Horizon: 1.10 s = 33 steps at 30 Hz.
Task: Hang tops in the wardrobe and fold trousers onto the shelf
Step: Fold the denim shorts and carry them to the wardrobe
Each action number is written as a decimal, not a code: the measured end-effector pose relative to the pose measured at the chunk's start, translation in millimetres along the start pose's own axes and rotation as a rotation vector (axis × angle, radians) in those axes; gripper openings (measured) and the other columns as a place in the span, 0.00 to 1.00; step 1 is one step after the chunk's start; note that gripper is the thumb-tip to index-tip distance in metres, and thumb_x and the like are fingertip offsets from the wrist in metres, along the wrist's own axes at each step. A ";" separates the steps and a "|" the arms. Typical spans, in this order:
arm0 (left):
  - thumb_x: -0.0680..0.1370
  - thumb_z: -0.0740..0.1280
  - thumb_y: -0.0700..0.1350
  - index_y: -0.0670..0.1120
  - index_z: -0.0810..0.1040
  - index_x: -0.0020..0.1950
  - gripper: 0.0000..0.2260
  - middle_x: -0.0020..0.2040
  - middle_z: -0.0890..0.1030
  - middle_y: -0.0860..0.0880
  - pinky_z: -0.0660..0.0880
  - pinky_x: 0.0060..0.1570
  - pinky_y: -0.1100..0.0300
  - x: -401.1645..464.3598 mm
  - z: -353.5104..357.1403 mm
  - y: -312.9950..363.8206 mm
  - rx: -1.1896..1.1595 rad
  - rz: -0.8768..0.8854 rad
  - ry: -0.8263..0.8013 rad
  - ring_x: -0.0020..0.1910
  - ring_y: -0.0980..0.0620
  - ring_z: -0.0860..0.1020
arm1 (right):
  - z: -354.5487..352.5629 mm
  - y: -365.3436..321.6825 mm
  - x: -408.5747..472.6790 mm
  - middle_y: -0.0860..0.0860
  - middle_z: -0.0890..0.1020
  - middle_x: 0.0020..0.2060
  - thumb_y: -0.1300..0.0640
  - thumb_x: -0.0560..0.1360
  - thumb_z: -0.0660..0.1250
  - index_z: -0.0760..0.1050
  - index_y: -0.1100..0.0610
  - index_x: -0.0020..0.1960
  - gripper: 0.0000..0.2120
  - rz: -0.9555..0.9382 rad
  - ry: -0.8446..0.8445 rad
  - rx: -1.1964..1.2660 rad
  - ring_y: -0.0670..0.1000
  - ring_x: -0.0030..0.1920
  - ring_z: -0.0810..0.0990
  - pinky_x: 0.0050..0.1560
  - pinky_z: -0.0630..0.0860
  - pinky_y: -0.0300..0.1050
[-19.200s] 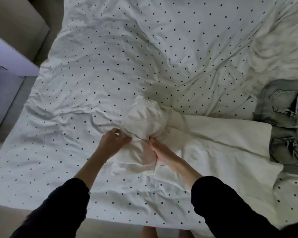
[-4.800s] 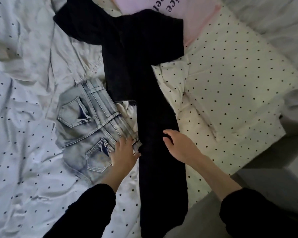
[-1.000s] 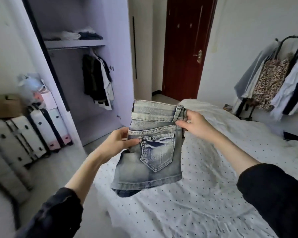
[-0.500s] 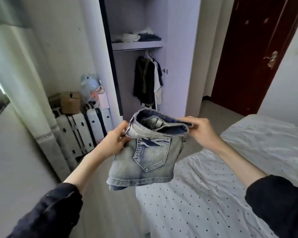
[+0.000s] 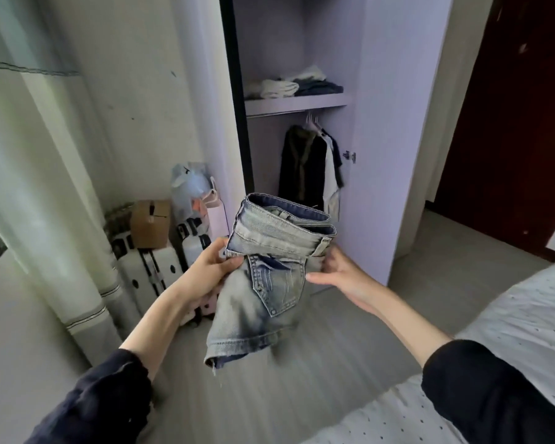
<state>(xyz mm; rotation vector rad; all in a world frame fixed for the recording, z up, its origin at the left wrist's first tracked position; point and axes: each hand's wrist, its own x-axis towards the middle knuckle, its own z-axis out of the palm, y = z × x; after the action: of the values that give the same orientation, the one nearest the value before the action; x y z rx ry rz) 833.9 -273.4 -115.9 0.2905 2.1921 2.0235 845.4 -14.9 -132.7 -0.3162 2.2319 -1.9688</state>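
The person stands a few steps from the open wardrobe (image 5: 382, 123), carrying a pair of pale denim shorts (image 5: 269, 267) in front of them. The left hand (image 5: 210, 269) has the grip: thumb on top and fingers curled round the left end of the doubled waistband, pinching it firmly. The right hand (image 5: 337, 274) is at the waistband's right end with its thumb stretched along the denim below the band; its fingers go behind the cloth, so whether they clasp or merely support I cannot tell.

The waistband's long axis runs from about 9 o'clock to 3 o'clock between the two hands, and the legs hang loose toward 6 o'clock, only half folded. From the hands the shelf (image 5: 297, 102) lies toward 12 o'clock, higher up and well apart. Neither hand looks clearly nearer to it.

The shelf already holds a white folded garment (image 5: 277, 88) on the left and a dark folded pile (image 5: 318, 86) on the right, touching each other. Under it, hanging tops (image 5: 308, 161), dark and white, sit on the rail at the right.

My guess is the hanging legs want one more fold before the shorts go up.

To the left at 9 o'clock, suitcases (image 5: 154, 264) carry a cardboard box (image 5: 149, 222); the dotted bed (image 5: 510, 315) lies at 4 o'clock.
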 end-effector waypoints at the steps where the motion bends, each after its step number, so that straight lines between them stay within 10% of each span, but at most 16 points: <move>1: 0.79 0.62 0.36 0.50 0.73 0.53 0.09 0.45 0.82 0.46 0.71 0.29 0.63 15.3 -8.7 -0.1 -0.020 -0.012 -0.019 0.37 0.50 0.77 | 6.3 1.7 18.3 0.46 0.72 0.64 0.70 0.71 0.70 0.59 0.52 0.70 0.34 -0.002 0.024 -0.018 0.46 0.65 0.71 0.64 0.67 0.38; 5: 0.78 0.64 0.36 0.46 0.68 0.51 0.07 0.37 0.69 0.47 0.67 0.20 0.68 89.1 -65.7 -4.7 0.000 -0.150 -0.096 0.24 0.58 0.67 | 22.0 9.3 105.4 0.50 0.75 0.61 0.70 0.71 0.70 0.64 0.55 0.68 0.30 -0.009 0.206 -0.059 0.47 0.59 0.74 0.52 0.71 0.28; 14: 0.72 0.69 0.30 0.40 0.77 0.50 0.10 0.38 0.77 0.47 0.77 0.28 0.65 208.6 -121.5 -28.2 -0.030 -0.281 -0.227 0.25 0.58 0.76 | 1.6 -5.9 221.2 0.55 0.81 0.52 0.69 0.71 0.70 0.77 0.63 0.57 0.15 0.105 0.401 -0.077 0.48 0.50 0.79 0.44 0.73 0.27; 19: 0.74 0.67 0.30 0.45 0.75 0.39 0.11 0.30 0.77 0.51 0.76 0.28 0.66 265.6 -82.0 -24.3 0.025 -0.157 -0.219 0.29 0.55 0.74 | -43.3 -6.5 231.7 0.49 0.81 0.49 0.70 0.72 0.68 0.76 0.53 0.50 0.14 0.026 0.483 -0.033 0.47 0.50 0.78 0.57 0.73 0.39; 24: 0.77 0.61 0.28 0.45 0.73 0.46 0.12 0.38 0.75 0.45 0.69 0.24 0.67 341.1 -25.3 -11.1 0.061 0.164 -0.208 0.29 0.58 0.72 | -120.8 -11.1 249.2 0.47 0.84 0.43 0.75 0.70 0.66 0.80 0.55 0.49 0.17 -0.067 0.611 0.053 0.45 0.46 0.81 0.49 0.74 0.38; 33: 0.78 0.59 0.29 0.46 0.76 0.35 0.17 0.33 0.79 0.56 0.75 0.36 0.68 524.1 59.5 13.1 0.142 0.292 -0.194 0.34 0.63 0.76 | -296.5 -13.6 347.9 0.46 0.81 0.39 0.80 0.71 0.59 0.80 0.59 0.42 0.19 -0.180 0.519 -0.392 0.31 0.38 0.78 0.45 0.70 0.23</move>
<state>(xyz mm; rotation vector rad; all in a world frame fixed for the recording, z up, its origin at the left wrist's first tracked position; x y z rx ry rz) 339.6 -90.1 -94.6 0.8317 2.2813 1.8763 436.2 179.8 -71.5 -0.0449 3.0231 -1.8386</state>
